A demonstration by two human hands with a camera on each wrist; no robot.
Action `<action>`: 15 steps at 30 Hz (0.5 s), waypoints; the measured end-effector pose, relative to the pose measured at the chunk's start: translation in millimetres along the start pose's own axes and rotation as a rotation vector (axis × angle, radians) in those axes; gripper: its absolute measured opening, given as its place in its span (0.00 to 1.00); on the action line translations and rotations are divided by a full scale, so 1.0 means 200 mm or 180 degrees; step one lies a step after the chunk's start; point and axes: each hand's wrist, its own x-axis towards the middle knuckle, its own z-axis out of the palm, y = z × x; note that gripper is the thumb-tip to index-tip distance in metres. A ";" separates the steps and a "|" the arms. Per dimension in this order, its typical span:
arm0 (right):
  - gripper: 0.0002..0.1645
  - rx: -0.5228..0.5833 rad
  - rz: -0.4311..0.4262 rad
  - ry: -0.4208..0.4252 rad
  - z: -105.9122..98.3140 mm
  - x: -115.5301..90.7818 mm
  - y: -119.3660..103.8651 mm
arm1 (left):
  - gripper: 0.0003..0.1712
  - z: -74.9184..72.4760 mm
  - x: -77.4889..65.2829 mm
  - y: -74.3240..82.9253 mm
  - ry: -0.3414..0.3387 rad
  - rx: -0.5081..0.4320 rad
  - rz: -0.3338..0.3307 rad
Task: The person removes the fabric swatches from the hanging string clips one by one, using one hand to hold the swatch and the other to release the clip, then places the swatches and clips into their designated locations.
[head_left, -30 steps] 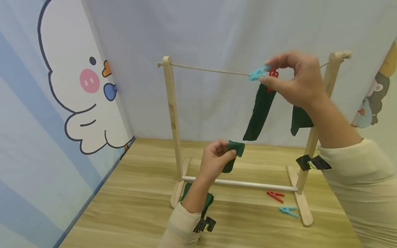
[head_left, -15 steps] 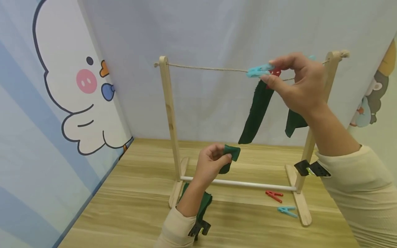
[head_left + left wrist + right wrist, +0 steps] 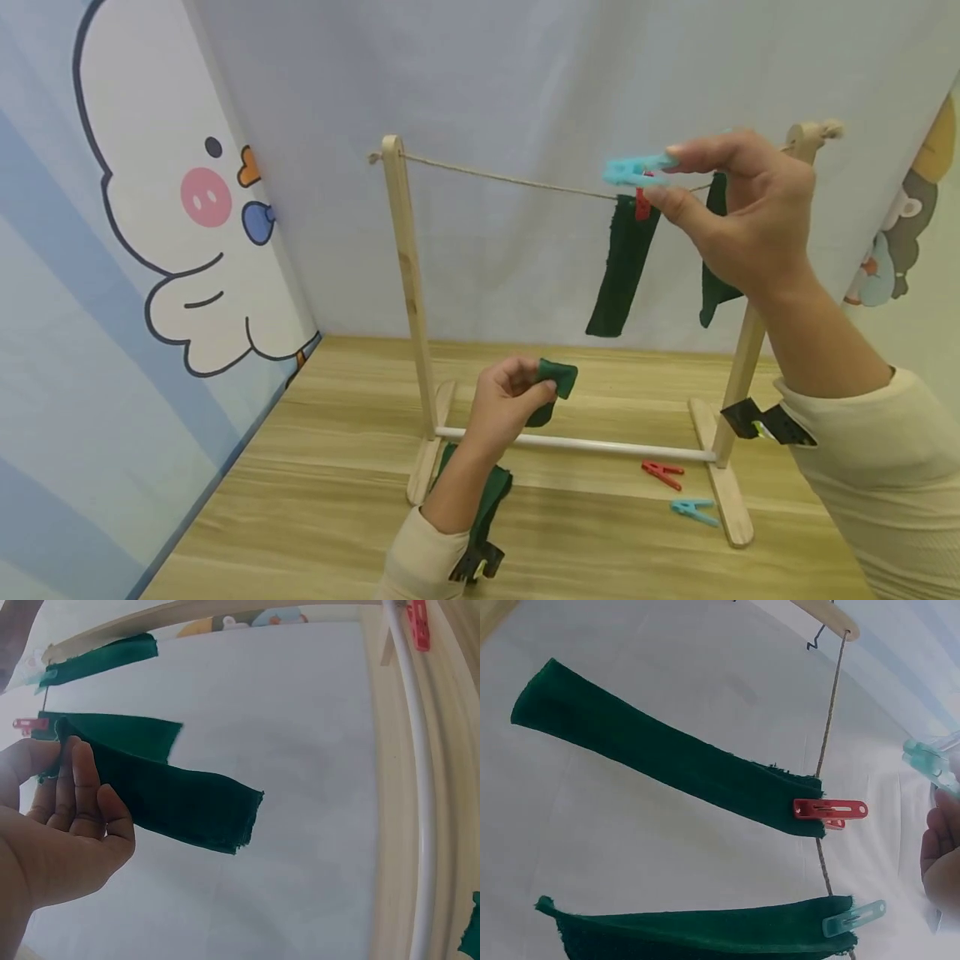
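Note:
My left hand (image 3: 501, 404) pinches one end of a dark green cloth strip (image 3: 191, 802), which hangs below the fingers, in front of the rope line. Between thumb and index finger, my right hand (image 3: 757, 217) holds a light blue clothespin (image 3: 626, 172). In the right wrist view this clothespin stands apart from the rope (image 3: 827, 727). A red clothespin (image 3: 829, 810) fixes one green strip (image 3: 624, 271) to the rope. Another green strip (image 3: 716, 287) hangs farther right, under a second light blue clothespin (image 3: 853, 919), and my right hand partly covers it in the head view.
The rope spans two wooden posts (image 3: 408, 283), joined low down by a white rod (image 3: 600, 446). On the table lie a red clothespin (image 3: 662, 474) and a light blue clothespin (image 3: 694, 511) by the right foot. More green cloth (image 3: 491, 500) lies beside the left forearm.
The light blue clothespin in my right hand has come away from the rope, which now sags lower. The red-pinned strip swings with it. My left hand has shifted slightly down and left with its strip.

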 end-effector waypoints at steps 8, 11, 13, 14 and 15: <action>0.26 0.0329 -0.0001 0.0025 -0.03 -0.16 -0.07 | 0.05 0.00 -0.03 -0.06 -0.0130 0.0069 -0.0200; 0.26 0.0407 0.0034 0.0032 -0.05 -0.21 -0.09 | 0.05 -0.01 -0.04 -0.08 -0.0144 0.0116 -0.0278; 0.25 0.0465 0.0073 0.0050 -0.06 -0.24 -0.10 | 0.05 -0.01 -0.05 -0.08 -0.0161 0.0169 -0.0324; 0.24 0.0495 0.0093 0.0049 -0.06 -0.25 -0.10 | 0.06 -0.02 -0.06 -0.08 -0.0178 0.0183 -0.0354; 0.24 0.0522 0.0114 0.0044 -0.06 -0.27 -0.10 | 0.06 -0.02 -0.07 -0.09 -0.0203 0.0172 -0.0390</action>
